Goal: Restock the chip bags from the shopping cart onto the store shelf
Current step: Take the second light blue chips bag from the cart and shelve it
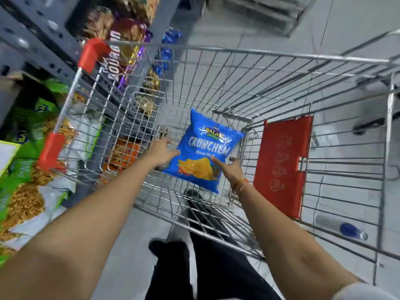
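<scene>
The blue chip bag [205,152] sits down in the cart [238,53] between my hands, its length running away from me, my left hand [161,151] pressing its left edge, my right hand [228,168] its lower right corner, shelf [32,46] to my left

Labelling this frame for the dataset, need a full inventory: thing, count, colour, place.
chip bag: one, blue, inside the cart, held between both hands
shopping cart: one, silver wire with red corner guards, centre
child-seat flap: one, red, on the cart's right end
store shelf: grey metal, left side
snack bags on shelf: several, green and white, lower left; purple and brown ones further up; count unclear from blur
bottle: one, blue, lying on the floor at right, seen through the cart's wires
wristband: orange, right wrist
left hand: fingers on the bag's left edge
right hand: fingers on the bag's lower right
legs: dark trousers, bottom centre
</scene>
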Demonstrator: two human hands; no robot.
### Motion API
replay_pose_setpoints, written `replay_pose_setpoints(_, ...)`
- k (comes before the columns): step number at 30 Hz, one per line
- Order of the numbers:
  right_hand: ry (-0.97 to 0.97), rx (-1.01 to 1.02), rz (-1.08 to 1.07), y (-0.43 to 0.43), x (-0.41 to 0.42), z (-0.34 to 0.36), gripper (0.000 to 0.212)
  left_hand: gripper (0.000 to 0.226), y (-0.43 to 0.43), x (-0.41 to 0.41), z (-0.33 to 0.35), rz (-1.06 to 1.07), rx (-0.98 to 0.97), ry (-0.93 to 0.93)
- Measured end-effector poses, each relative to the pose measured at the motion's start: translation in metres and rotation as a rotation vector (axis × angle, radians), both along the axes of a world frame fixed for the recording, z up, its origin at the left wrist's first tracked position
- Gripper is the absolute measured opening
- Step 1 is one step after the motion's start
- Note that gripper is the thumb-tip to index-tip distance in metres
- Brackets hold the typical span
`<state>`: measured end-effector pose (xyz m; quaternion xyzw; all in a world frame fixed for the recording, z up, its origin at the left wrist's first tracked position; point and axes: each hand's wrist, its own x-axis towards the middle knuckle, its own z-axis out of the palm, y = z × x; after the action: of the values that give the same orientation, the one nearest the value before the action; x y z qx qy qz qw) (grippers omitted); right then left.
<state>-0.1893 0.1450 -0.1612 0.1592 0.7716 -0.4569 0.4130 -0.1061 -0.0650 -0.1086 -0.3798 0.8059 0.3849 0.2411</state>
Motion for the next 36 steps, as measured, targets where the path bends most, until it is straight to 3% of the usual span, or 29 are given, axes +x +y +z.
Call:
replay_pose_setpoints(2, -0.047, -0.013, -0.024, 0.001, -0.002, -0.019, 0.098, 0.066, 0.0, -0.007, -0.02, -0.02, 0.014, -0.031)
replay_pose_setpoints(4, -0.071, -0.048, -0.058, 0.002, -0.004, -0.039, 0.106, 0.08, 0.002, -0.014, -0.039, -0.037, 0.045, -0.056)
replay_pose_setpoints(7, -0.121, -0.089, -0.111, -0.002, -0.008, -0.052, 0.098, 0.095, 0.013, -0.024, -0.058, -0.02, 0.084, -0.059)
replay_pose_setpoints(11, -0.128, -0.156, -0.136, -0.008, -0.01, -0.069, 0.075, 0.088, 0.022, -0.024, -0.079, 0.066, 0.247, -0.02)
replay_pose_setpoints(15, -0.116, -0.185, -0.173, -0.012, -0.012, -0.079, 0.081, 0.121, 0.006, -0.001, -0.137, 0.141, 0.327, -0.07)
replay_pose_setpoints(17, -0.104, -0.21, -0.189, -0.014, -0.015, -0.076, 0.076, 0.124, 0.002, 0.0, -0.146, 0.211, 0.375, -0.061)
replay_pose_setpoints(19, -0.106, -0.222, -0.162, -0.017, -0.017, -0.069, 0.074, 0.115, 0.01, -0.012, -0.094, 0.227, 0.438, -0.094)
replay_pose_setpoints(22, -0.091, -0.249, -0.117, -0.02, -0.017, -0.051, 0.061, 0.07, 0.011, -0.013, -0.077, 0.243, 0.484, -0.107)
replay_pose_setpoints(23, -0.083, -0.258, -0.108, -0.02, -0.018, -0.044, 0.053, 0.069, 0.009, -0.012, -0.068, 0.255, 0.507, -0.105)
replay_pose_setpoints(26, -0.051, -0.297, -0.096, -0.024, -0.018, -0.018, 0.038, 0.105, 0.0, -0.007, -0.044, 0.245, 0.512, -0.065)
replay_pose_setpoints(29, 0.018, -0.346, -0.081, -0.034, -0.02, 0.014, 0.053, 0.093, -0.009, -0.002, -0.008, 0.254, 0.483, 0.012)
replay_pose_setpoints(32, 0.087, -0.423, -0.086, -0.05, -0.023, 0.057, 0.048, 0.098, -0.019, 0.006, 0.029, 0.281, 0.426, 0.135)
replay_pose_setpoints(36, 0.189, -0.543, -0.035, -0.073, -0.025, 0.121, 0.051, 0.132, -0.035, 0.021, 0.091, 0.327, 0.336, 0.376)
